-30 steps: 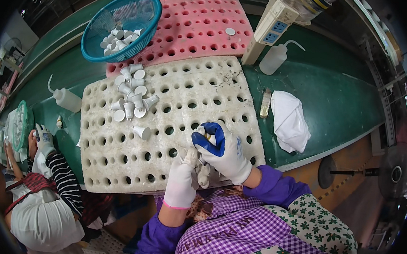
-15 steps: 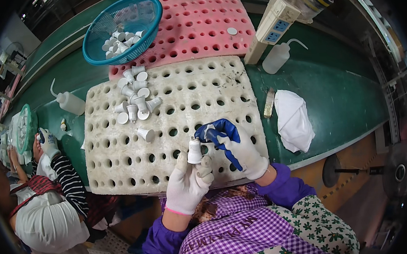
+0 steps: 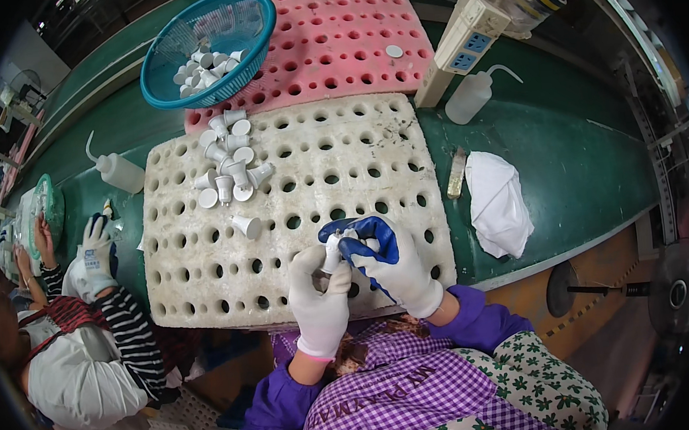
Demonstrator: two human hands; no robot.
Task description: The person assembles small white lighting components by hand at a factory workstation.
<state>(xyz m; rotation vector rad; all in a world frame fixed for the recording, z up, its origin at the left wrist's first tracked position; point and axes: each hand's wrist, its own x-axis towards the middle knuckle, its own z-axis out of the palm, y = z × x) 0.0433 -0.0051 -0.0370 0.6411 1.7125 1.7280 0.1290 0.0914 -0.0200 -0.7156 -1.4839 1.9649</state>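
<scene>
In front of me, over the near edge of a white foam board (image 3: 204, 261) full of holes, I hold a small white spotlight bulb (image 3: 331, 254) tilted with its base end up. My left hand (image 3: 317, 301), in a white glove, grips the bulb's lower part. Closed on its upper end is my right hand (image 3: 402, 268), in a white glove with blue-coated fingers; those fingers hide the pins. A loose white bulb (image 3: 245, 227) lies on the foam, and several more bulbs (image 3: 233, 171) are heaped beyond it.
A blue-green basket (image 3: 269, 28) of bulbs sits at the far left, partly on a pink foam board (image 3: 332, 36). Squeeze bottles (image 3: 468, 98) flank the boards. At right are a white cloth (image 3: 497, 204) and a power strip (image 3: 472, 42); a co-worker (image 3: 82, 353) sits at left.
My right hand has moved left and closed over the bulb's pin end. The bulb, upright before, now tilts. The co-worker's gloved hand has shifted and opened.
</scene>
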